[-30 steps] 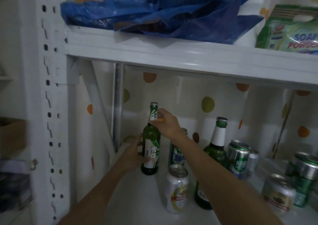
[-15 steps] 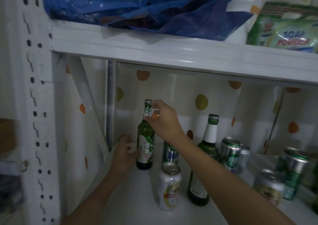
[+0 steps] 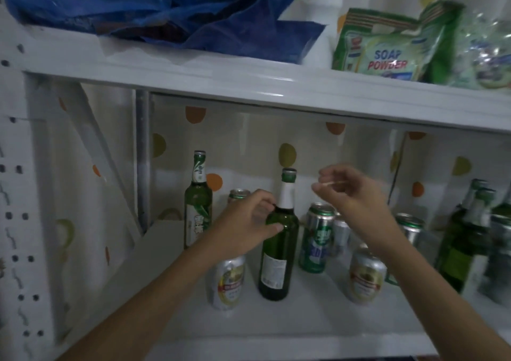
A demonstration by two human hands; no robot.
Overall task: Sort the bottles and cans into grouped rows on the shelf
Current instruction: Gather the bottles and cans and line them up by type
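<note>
A green bottle with a white neck foil [image 3: 278,261] stands upright mid-shelf. My left hand [image 3: 244,224] wraps its shoulder. To the right of the bottle's cap, my right hand [image 3: 351,192] hovers with fingers apart, holding nothing. Another green bottle [image 3: 197,203] stands alone at the back left. A white and red can [image 3: 228,280] stands under my left wrist, a second one [image 3: 365,276] at the right. A green can [image 3: 316,239] stands behind the held bottle. More green bottles [image 3: 461,239] crowd the far right.
The white shelf board [image 3: 276,330] runs under everything. The upper shelf beam [image 3: 249,87] hangs low overhead, carrying a blue bag [image 3: 166,15] and a soap powder pack [image 3: 387,53]. A perforated white upright [image 3: 16,222] and diagonal brace stand at left.
Both hands have left the back-left bottle, which now stands alone. My left hand has moved right onto the white-necked bottle. My right hand has opened and drifted right.
</note>
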